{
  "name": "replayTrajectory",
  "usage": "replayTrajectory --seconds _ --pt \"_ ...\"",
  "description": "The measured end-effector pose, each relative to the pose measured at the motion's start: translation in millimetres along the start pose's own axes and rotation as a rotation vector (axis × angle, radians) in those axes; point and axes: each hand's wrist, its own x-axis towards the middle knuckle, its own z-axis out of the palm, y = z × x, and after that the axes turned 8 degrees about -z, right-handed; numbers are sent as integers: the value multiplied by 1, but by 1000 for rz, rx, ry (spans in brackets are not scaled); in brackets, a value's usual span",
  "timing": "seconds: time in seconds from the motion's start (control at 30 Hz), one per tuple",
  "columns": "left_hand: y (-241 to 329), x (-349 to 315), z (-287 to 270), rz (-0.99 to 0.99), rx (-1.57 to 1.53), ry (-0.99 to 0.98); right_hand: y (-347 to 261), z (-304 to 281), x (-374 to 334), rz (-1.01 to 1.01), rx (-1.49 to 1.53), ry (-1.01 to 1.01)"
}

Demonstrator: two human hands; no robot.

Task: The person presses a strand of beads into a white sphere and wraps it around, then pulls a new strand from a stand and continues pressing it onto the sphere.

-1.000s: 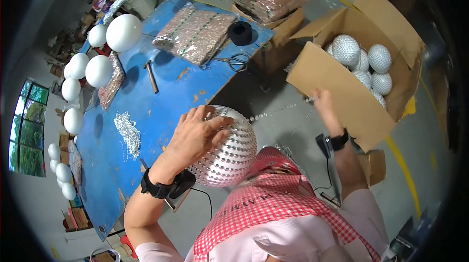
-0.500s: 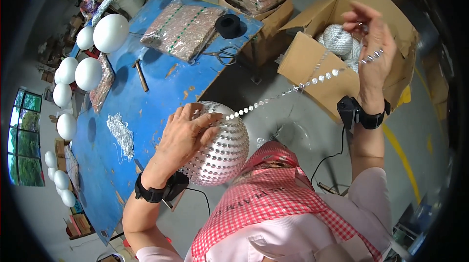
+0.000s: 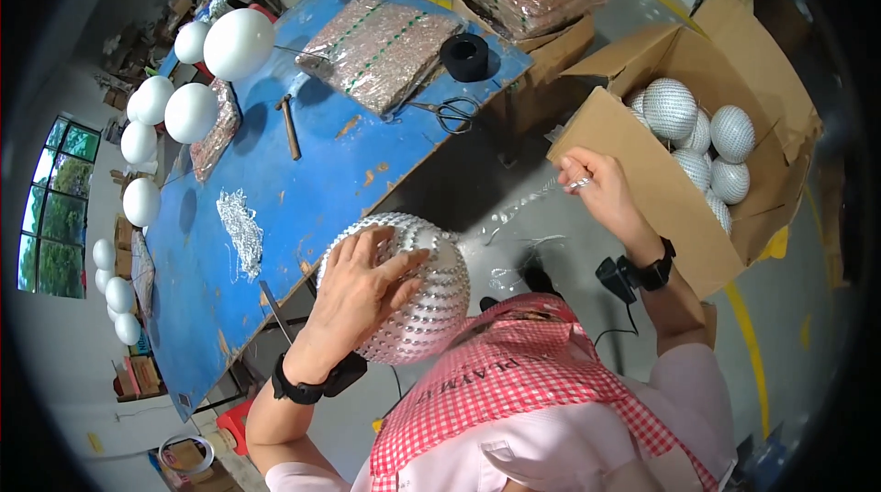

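A white ball (image 3: 440,304) covered in rows of silver beads rests between the table edge and my apron. My left hand (image 3: 362,285) lies over its upper left side, fingers bent against the surface and holding it. To the right, in front of the carton, my right hand (image 3: 601,194) is closed, with silvery beads showing at its fingers. A bead strand (image 3: 518,207), smeared by motion, stretches between that hand and the ball. Where the strand meets the ball is hard to make out.
On the blue table (image 3: 312,189) lie a loose bead pile (image 3: 240,235), a hammer (image 3: 290,127), scissors (image 3: 450,113), a black tape roll (image 3: 464,57) and a bagged bead pack (image 3: 376,47). White balls (image 3: 239,44) hang over the far left. Beaded balls (image 3: 670,109) fill an open carton (image 3: 633,189).
My right hand has come down and left from above the carton, its fingers now curled in. The strand has gone from taut to blurred and lower. My left hand stays on the ball.
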Motion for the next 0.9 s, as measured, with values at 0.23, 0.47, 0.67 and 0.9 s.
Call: replayTrajectory --seconds 0.23,0.47,0.67,0.9 --pt "7 7 2 -86 -25 -7 -19 -5 30 -274 25 20" --pt "27 -6 0 -275 85 -28 13 -17 34 -189 -217 -75" --pt "41 -13 12 -371 45 47 77 -6 35 -203 -560 -905" --pt "56 -14 25 -453 60 124 74 133 21 -211 461 -879"
